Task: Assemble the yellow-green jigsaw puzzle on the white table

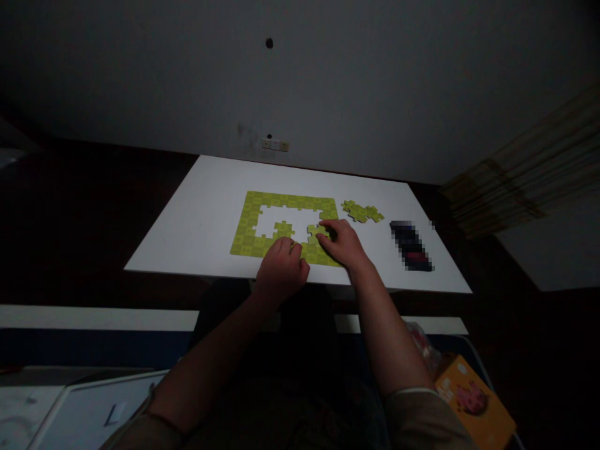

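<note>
Fingers [329,227] of the right hand [345,244] sit slightly spread, their tips pressed on a loose jigsaw piece [315,234] at the inner edge of a frame of lime-green jigsaw pieces [248,231]. In this dim view I cannot tell whether they pinch the piece or only rest on it. Fingers [294,248] of the left hand [281,267] curl downward, their tips touching the near side of the frame just left of that piece; whether they grip anything is also unclear.

The frame lies on a white table [187,237], with a wide gap in its middle showing the tabletop. A small group of pieces [282,230] juts into the gap from the near side. Just beyond the frame's far right corner lies a separate cluster of joined pieces [362,211]. Further right sits a dark object [411,245], too blurred to name. Below the table at near right, an orange book [475,400] lies beside the right arm [389,331], and a wall switch panel [274,144] shows beyond the far edge.
</note>
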The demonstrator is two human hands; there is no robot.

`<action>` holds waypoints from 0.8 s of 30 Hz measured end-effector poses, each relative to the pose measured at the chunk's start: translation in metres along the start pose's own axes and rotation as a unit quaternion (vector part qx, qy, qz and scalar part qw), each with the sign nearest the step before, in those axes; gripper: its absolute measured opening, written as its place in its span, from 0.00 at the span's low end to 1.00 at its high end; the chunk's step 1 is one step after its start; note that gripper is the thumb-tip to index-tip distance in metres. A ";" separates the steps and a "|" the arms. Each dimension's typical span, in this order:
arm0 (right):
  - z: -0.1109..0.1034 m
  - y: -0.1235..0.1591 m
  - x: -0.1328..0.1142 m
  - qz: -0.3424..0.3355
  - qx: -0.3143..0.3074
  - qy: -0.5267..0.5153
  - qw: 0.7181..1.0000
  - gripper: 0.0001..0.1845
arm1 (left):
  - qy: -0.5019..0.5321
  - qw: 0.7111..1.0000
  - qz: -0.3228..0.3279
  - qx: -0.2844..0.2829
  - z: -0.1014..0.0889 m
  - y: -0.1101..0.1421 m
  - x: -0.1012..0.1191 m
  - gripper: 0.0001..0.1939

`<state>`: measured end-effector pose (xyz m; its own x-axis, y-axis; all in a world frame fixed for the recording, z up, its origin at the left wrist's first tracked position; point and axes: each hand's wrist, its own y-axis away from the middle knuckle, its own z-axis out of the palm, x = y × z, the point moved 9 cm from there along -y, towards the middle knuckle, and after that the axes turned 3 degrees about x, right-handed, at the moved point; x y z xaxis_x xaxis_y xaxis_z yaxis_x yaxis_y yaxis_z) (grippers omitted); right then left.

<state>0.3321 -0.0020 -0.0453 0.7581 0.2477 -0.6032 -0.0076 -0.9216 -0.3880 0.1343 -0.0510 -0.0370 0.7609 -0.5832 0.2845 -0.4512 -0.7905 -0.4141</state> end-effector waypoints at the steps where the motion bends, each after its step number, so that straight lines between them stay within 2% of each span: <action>1: 0.000 0.000 0.000 0.002 0.003 0.003 1.000 0.20 | -0.001 1.000 0.000 0.000 0.000 0.000 0.000 0.06; 11: -0.003 0.000 0.005 0.027 0.013 0.024 0.999 0.17 | -0.002 1.000 0.000 0.005 -0.001 0.000 0.000 0.07; 17: -0.003 0.000 0.009 0.044 0.027 -0.012 0.999 0.17 | -0.004 1.000 0.002 0.003 -0.002 -0.001 0.000 0.06; 19: -0.010 0.002 0.015 0.067 0.065 -0.053 0.994 0.16 | -0.007 1.000 0.002 0.003 -0.002 0.000 0.000 0.06; 24: -0.040 0.011 0.038 0.122 0.214 -0.107 0.963 0.19 | -0.007 1.000 0.002 0.003 -0.002 0.000 0.000 0.06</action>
<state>0.3865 -0.0147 -0.0445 0.5489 0.1369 -0.8246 -0.4708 -0.7645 -0.4403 0.1333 -0.0514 -0.0350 0.7653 -0.5843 0.2698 -0.4522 -0.7865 -0.4206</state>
